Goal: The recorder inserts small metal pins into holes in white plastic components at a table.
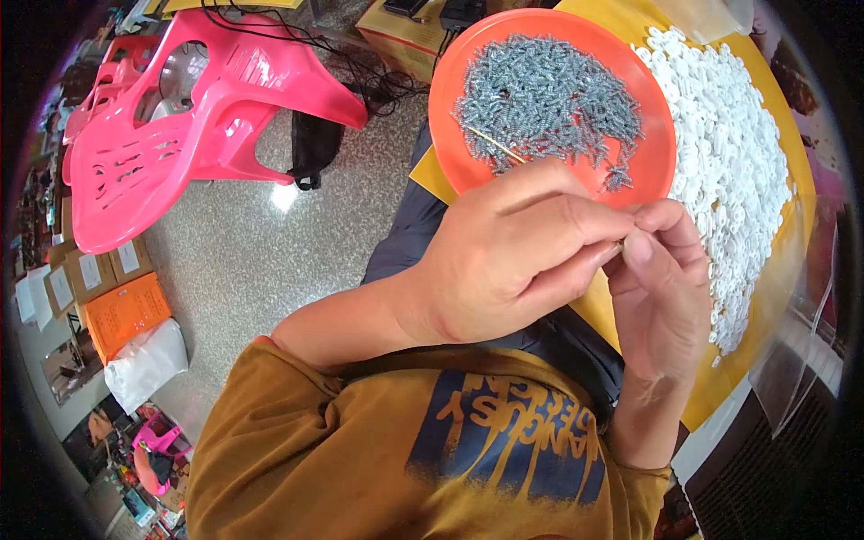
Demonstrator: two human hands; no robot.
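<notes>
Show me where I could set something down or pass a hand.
Widest is the speckled floor, between the pink chair and the brown sleeve. The yellow surface has a narrow strip below the heaped white pieces. Crowded: that heap, the red tray of grey springs, and where left hand meets right hand.

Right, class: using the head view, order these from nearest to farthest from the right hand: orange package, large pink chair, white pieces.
1. White pieces: just right of the right hand.
2. Large pink chair: toward the upper left.
3. Orange package: at the far left.
</notes>
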